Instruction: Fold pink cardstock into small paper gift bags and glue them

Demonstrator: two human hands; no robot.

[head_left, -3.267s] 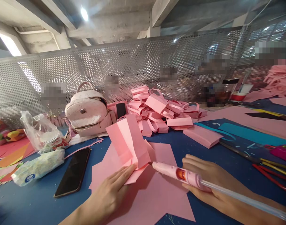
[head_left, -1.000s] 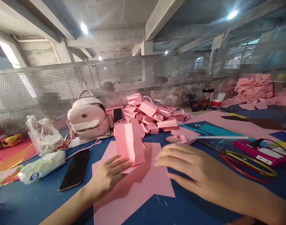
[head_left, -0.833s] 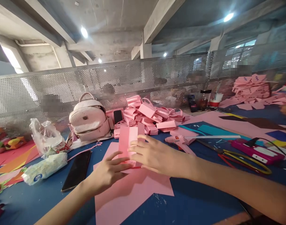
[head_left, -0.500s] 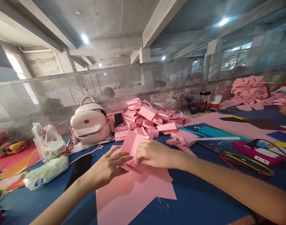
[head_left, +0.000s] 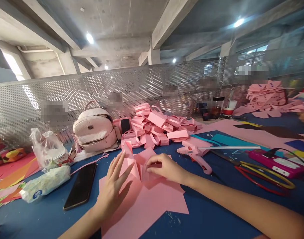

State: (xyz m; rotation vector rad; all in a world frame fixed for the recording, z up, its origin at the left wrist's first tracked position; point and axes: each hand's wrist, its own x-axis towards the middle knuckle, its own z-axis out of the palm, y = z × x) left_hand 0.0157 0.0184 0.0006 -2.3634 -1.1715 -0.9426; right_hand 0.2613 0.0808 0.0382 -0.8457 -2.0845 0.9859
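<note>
You have your 2 hands at the folded pink paper (head_left: pixel 134 166), which stands partly open above the flat pink paper (head_left: pixel 147 207). The step in hand looks like shaping its folds. Your left hand (head_left: pixel 111 186) lies along its left side, fingers long and thumb wide apart. Your right hand (head_left: pixel 168 168) has its fingers curled narrow, apparently pinching the right flap. The move seems to call for light, even pressure, so the creases stay straight. The glue gun (head_left: pixel 195 156) lies to the right, near the paper pile (head_left: pixel 157 122).
</note>
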